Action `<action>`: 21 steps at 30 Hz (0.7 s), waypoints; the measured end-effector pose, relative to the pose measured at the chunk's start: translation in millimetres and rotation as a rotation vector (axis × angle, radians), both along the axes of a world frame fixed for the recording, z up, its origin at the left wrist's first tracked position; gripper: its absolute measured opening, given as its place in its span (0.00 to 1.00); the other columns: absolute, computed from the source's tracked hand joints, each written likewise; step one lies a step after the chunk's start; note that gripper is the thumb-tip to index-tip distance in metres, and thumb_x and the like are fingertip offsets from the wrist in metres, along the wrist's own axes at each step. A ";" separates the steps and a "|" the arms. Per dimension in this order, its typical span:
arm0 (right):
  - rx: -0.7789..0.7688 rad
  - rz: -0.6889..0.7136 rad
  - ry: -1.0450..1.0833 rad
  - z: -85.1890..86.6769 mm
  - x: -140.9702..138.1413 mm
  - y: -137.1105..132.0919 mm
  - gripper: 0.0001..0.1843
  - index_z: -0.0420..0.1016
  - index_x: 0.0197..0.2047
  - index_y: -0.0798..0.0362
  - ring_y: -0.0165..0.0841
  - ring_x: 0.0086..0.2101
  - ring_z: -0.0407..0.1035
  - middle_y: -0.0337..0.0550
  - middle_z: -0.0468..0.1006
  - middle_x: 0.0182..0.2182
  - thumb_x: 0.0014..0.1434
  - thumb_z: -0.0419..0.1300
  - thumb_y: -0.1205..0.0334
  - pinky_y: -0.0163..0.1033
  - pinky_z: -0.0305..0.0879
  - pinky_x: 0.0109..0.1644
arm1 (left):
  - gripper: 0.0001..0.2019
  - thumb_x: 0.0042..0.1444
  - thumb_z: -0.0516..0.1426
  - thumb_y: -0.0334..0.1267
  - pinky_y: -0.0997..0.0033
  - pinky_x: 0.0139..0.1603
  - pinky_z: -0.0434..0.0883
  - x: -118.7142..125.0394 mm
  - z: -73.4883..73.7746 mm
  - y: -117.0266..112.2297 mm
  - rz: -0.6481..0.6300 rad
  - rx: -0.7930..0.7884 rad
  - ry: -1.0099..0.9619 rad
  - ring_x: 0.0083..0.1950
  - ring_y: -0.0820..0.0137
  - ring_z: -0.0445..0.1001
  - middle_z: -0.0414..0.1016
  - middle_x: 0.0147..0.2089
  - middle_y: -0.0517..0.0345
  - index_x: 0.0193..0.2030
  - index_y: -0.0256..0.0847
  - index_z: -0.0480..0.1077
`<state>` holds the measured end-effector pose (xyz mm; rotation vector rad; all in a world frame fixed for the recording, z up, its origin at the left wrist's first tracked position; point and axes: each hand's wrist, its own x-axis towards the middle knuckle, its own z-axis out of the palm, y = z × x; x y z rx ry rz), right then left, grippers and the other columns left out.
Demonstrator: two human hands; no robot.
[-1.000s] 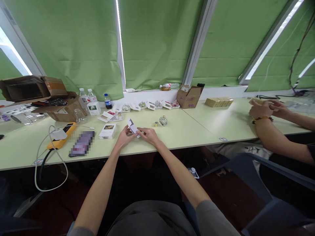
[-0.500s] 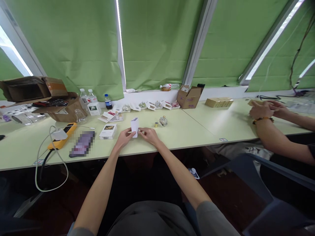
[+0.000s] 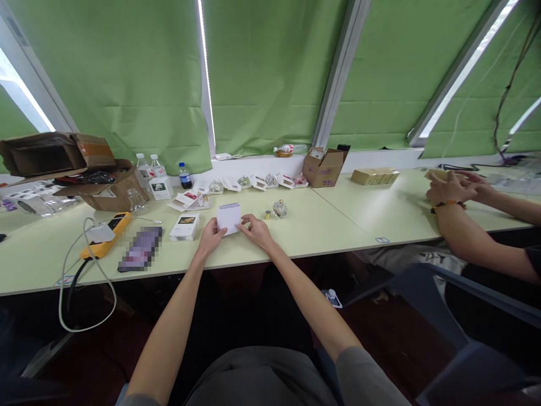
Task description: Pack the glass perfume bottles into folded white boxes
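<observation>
Both of my hands hold a small white cardboard box (image 3: 229,217) just above the pale green table (image 3: 321,225). My left hand (image 3: 210,238) grips its lower left side and my right hand (image 3: 255,231) pinches its right edge. The box shows a broad white face toward me. Just right of it stand a small gold cap (image 3: 267,214) and a round glass bottle (image 3: 279,208). A closed white box with a dark picture (image 3: 185,226) lies to the left of my left hand.
A phone (image 3: 141,248), a yellow power strip (image 3: 104,234) with white cable, open brown cartons (image 3: 105,189), water bottles and several small open boxes with glass bottles line the back. A brown carton (image 3: 323,167) stands at the wall. Another person's hands (image 3: 454,188) work at the right.
The white box has turned in my hands from a narrow upright edge to a broad flat face. My hands stayed in the same spot on the table.
</observation>
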<state>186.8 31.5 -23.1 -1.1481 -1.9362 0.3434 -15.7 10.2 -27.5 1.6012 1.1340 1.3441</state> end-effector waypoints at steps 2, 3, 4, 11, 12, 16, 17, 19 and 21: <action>-0.073 0.030 0.097 0.1 0.2 1.9 0.29 0.65 0.56 0.51 0.29 0.27 0.72 0.45 0.78 0.41 0.55 0.61 0.46 0.36 0.67 0.34 | 0.22 0.52 0.58 0.44 0.60 0.49 0.72 -1.4 0.4 1.0 -0.013 0.026 -0.003 0.50 0.61 0.75 0.72 0.55 0.45 0.52 0.37 0.65; -0.108 0.052 0.136 0.4 0.2 2.6 0.31 0.64 0.57 0.52 0.29 0.27 0.72 0.46 0.78 0.42 0.55 0.61 0.45 0.36 0.68 0.33 | 0.23 0.52 0.58 0.44 0.60 0.50 0.72 -1.7 0.8 1.1 -0.018 0.036 -0.008 0.51 0.60 0.74 0.71 0.56 0.45 0.54 0.37 0.64; -0.137 0.073 0.167 0.6 0.2 3.2 0.32 0.64 0.57 0.52 0.29 0.28 0.72 0.48 0.78 0.43 0.54 0.61 0.45 0.35 0.68 0.33 | 0.25 0.52 0.59 0.44 0.59 0.50 0.72 -1.7 1.3 1.0 -0.023 0.040 -0.017 0.52 0.60 0.74 0.70 0.56 0.45 0.56 0.37 0.63; -0.279 0.202 0.305 1.2 -0.3 4.0 0.30 0.67 0.54 0.55 0.29 0.27 0.71 0.47 0.78 0.37 0.53 0.63 0.46 0.33 0.68 0.26 | 0.30 0.52 0.60 0.44 0.54 0.50 0.72 1.0 1.7 -0.7 -0.056 0.014 -0.058 0.48 0.60 0.76 0.74 0.52 0.42 0.59 0.35 0.60; -0.314 0.222 0.333 1.0 -0.5 3.8 0.30 0.67 0.54 0.55 0.29 0.26 0.71 0.46 0.78 0.36 0.53 0.63 0.46 0.32 0.67 0.24 | 0.28 0.52 0.59 0.44 0.55 0.50 0.72 1.2 1.7 -0.7 -0.070 0.030 -0.054 0.49 0.60 0.75 0.73 0.53 0.42 0.58 0.35 0.61; -0.397 0.267 0.425 0.5 -1.4 3.2 0.29 0.67 0.52 0.55 0.29 0.23 0.71 0.44 0.77 0.32 0.51 0.65 0.48 0.32 0.69 0.22 | 0.26 0.54 0.57 0.45 0.57 0.52 0.72 1.2 2.8 -1.1 -0.111 0.072 -0.018 0.52 0.60 0.73 0.68 0.59 0.44 0.58 0.36 0.64; -0.407 0.271 0.436 0.4 -1.5 3.3 0.29 0.68 0.51 0.55 0.29 0.23 0.71 0.44 0.77 0.31 0.50 0.66 0.49 0.33 0.70 0.23 | 0.27 0.54 0.57 0.46 0.57 0.52 0.72 1.2 3.5 -1.8 -0.111 0.071 -0.008 0.52 0.60 0.73 0.68 0.59 0.44 0.59 0.36 0.64; -0.419 0.278 0.445 0.2 -1.4 3.8 0.29 0.68 0.50 0.55 0.29 0.23 0.71 0.43 0.78 0.30 0.49 0.67 0.49 0.33 0.70 0.24 | 0.27 0.55 0.56 0.46 0.57 0.52 0.71 1.8 5.8 -3.8 -0.112 0.070 0.008 0.53 0.60 0.73 0.70 0.58 0.46 0.60 0.36 0.64; -0.423 0.287 0.446 -0.1 -1.0 4.6 0.28 0.69 0.49 0.55 0.30 0.22 0.71 0.43 0.78 0.28 0.49 0.67 0.49 0.34 0.71 0.24 | 0.27 0.56 0.56 0.47 0.58 0.53 0.71 2.8 9.1 -6.6 -0.125 0.072 0.018 0.52 0.60 0.73 0.72 0.56 0.47 0.60 0.37 0.64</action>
